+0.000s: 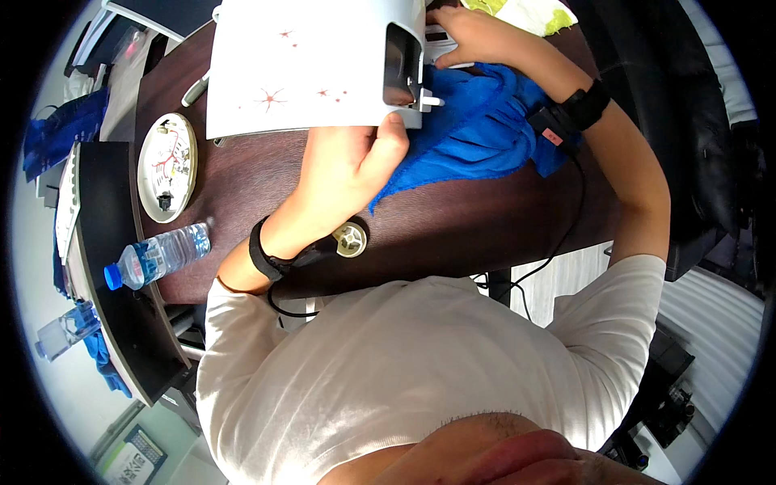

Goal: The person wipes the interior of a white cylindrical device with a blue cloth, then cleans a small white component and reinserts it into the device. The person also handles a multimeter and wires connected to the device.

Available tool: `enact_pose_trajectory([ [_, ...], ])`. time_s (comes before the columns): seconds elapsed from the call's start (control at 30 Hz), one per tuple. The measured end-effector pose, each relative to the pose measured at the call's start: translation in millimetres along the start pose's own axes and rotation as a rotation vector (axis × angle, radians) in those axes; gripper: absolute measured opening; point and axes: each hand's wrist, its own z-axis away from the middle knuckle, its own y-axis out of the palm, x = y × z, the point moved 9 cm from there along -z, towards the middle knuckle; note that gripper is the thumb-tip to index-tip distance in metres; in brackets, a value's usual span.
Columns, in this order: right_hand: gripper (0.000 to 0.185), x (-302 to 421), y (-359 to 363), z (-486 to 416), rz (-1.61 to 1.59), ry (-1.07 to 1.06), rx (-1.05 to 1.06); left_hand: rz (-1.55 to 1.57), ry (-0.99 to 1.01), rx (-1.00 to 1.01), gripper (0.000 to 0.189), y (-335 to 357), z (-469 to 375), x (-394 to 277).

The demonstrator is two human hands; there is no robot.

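Note:
A white appliance housing [315, 66] with red starburst marks stands over the table's far side, cut off by the picture's top. It has a dark opening on its right and a small white tab [431, 101] below that. My left hand [354, 157] grips the near rim, thumb outside, with the other fingers hidden by the housing. To the right, my right hand [473, 36] spans a white panel part [439, 45] with a dark window, thumb at its near edge. Whether that part joins the housing cannot be told. A crumpled blue cloth [467, 139] lies beneath and beside them.
At the left lie an oval white cover [168, 167] carrying wires, a clear water bottle [167, 254] on its side and a grey handle [195, 92]. A cream round part [351, 239] sits near my left wrist. A black cable [579, 212] trails from my right wristband.

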Motion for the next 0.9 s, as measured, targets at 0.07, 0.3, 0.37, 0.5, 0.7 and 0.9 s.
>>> enact_pose_trajectory([
  [0.07,0.079,-2,6,-1,0.047,0.022,0.052,-0.029,0.031,-0.016,0.018,-1,-1,-4],
  [0.3,0.032,-35,-31,5,-0.312,0.005,-0.01,-0.123,0.196,-0.01,0.015,0,-6,-29],
  [0.37,0.022,-14,-75,40,-0.606,0.36,0.127,-0.116,0.165,-0.023,0.015,-2,-2,-27],
  [0.5,0.032,-21,-89,99,-0.701,0.553,-0.164,-0.081,0.204,-0.069,0.015,-6,-2,-28],
  [0.7,0.032,39,-60,127,-1.848,0.627,-0.48,-0.06,0.102,-0.001,0.017,-5,-3,-21],
  [0.9,0.033,106,-32,121,-2.269,0.508,-0.337,-0.067,0.133,-0.028,0.021,-5,-2,-18],
])
